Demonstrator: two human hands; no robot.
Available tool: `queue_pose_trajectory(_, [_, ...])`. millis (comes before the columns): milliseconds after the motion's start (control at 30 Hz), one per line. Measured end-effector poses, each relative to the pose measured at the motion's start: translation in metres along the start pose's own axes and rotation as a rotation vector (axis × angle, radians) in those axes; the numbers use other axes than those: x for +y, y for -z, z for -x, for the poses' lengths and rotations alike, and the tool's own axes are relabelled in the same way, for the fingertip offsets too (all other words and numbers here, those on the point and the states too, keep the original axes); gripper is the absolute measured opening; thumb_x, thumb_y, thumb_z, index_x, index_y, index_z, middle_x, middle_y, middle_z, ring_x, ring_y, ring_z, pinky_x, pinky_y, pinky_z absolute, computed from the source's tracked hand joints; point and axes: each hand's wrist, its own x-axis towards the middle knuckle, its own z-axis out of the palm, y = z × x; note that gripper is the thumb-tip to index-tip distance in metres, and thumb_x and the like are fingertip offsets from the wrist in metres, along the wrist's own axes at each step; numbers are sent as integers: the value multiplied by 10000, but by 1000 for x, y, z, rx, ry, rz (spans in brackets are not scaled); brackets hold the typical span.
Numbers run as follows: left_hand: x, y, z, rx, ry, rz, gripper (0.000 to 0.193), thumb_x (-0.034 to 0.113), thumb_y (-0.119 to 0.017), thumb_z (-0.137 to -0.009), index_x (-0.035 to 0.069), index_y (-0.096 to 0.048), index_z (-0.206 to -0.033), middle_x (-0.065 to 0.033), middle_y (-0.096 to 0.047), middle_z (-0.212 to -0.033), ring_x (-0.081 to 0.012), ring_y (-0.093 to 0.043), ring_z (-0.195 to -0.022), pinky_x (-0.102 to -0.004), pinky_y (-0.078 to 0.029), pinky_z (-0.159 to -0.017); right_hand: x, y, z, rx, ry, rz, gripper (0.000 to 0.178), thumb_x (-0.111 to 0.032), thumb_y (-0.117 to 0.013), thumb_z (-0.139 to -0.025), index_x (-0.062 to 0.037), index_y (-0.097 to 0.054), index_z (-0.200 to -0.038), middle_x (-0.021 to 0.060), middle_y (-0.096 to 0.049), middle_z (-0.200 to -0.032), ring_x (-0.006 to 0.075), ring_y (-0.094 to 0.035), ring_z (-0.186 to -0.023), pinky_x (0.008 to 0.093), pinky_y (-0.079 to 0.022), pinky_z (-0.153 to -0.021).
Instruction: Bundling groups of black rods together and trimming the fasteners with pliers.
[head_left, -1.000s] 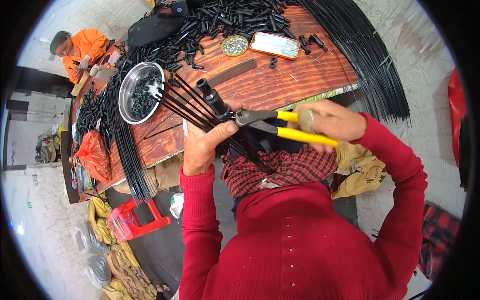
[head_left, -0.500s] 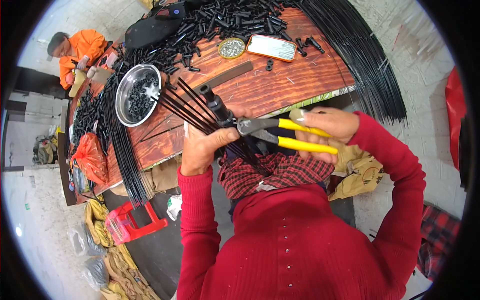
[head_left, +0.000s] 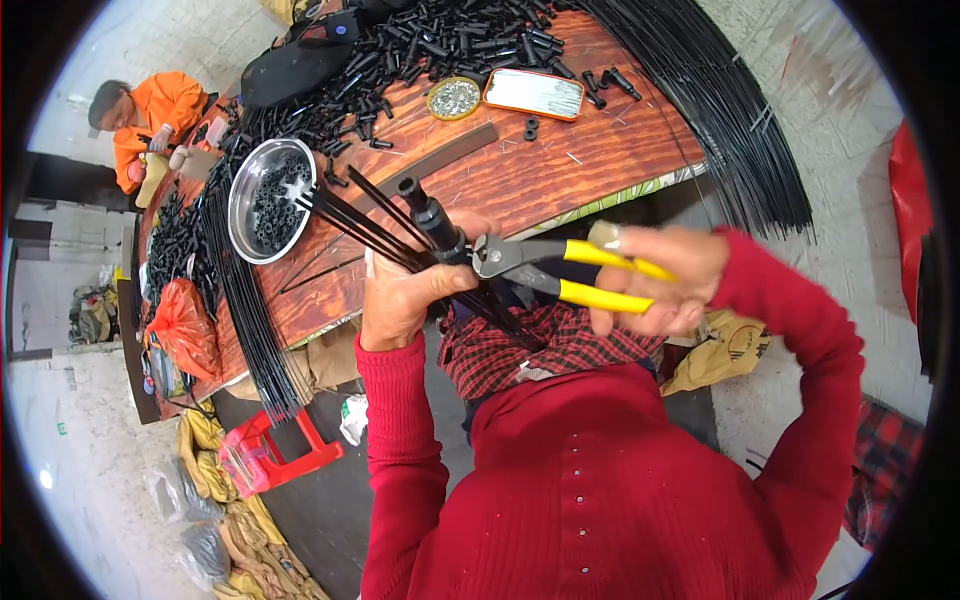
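My left hand (head_left: 400, 302) is closed around a bundle of thin black rods (head_left: 358, 224) and a thick stepped black tube (head_left: 428, 215), which stands tilted with its hollow end up. In my right hand (head_left: 685, 262) is a pair of cutting pliers (head_left: 603, 296) with yellow grips and a dark metal head. The jaws touch the lower end of the tube beside my left thumb. My right fingers lie loosely around the spread handles and are a little smeared by motion. Below my left hand, the rods run down to a red-and-black checked cloth (head_left: 500, 350) on my lap.
On the wooden table (head_left: 480, 190) are a steel bowl (head_left: 233, 215) of small black rings, heaped black tubes (head_left: 440, 50), a tin of pins (head_left: 535, 92) and a round dish (head_left: 453, 98). Long black rods (head_left: 700, 90) hang over the right edge. A person in orange (head_left: 165, 105) sits at far left.
My right hand has shifted slightly right and its fingers have loosened on the handles. The pliers' jaws remain at the tube. My left hand keeps its hold; the whole view has shifted a little.
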Motion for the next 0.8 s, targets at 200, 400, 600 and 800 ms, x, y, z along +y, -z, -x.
queue_pose_trajectory(200, [12,-22,-2,-71,-1,-6,493,171,-858,-650,-51,-675,-1049,-152,-702,-1021,-236,-664,-945,-367,-518,-882,47,34,-37,-267,220,-150,836,-682,-262,-963,73,-594,-1098,52,-449,-525,94,-367,-328,214,-332,-293])
queue_pose_trajectory(400, [1,-18,-2,-11,-125,-16,412,164,-838,-707,-62,-683,-1014,-138,-710,-997,-206,-671,-924,-338,-528,-864,35,22,-19,-28,307,39,784,-634,-279,-986,77,-604,-1040,76,-457,-472,127,-419,-325,245,-362,-299])
queue_pose_trajectory(600, [1,-12,-7,70,-55,-14,482,199,-858,-680,-65,-655,-1029,-174,-706,-981,-231,-678,-905,-359,-527,-867,8,-1,-1,429,526,609,579,-526,-503,-954,17,-577,-1141,74,-586,-699,133,-563,-517,239,-451,-438])
queue_pose_trajectory(800, [-3,-11,-5,121,-48,82,436,110,-844,-677,-58,-662,-1035,-149,-712,-962,-207,-678,-893,-338,-531,-858,-6,-38,14,945,902,1599,554,-329,-752,-808,26,-597,-1204,132,-616,-865,235,-625,-688,335,-502,-618])
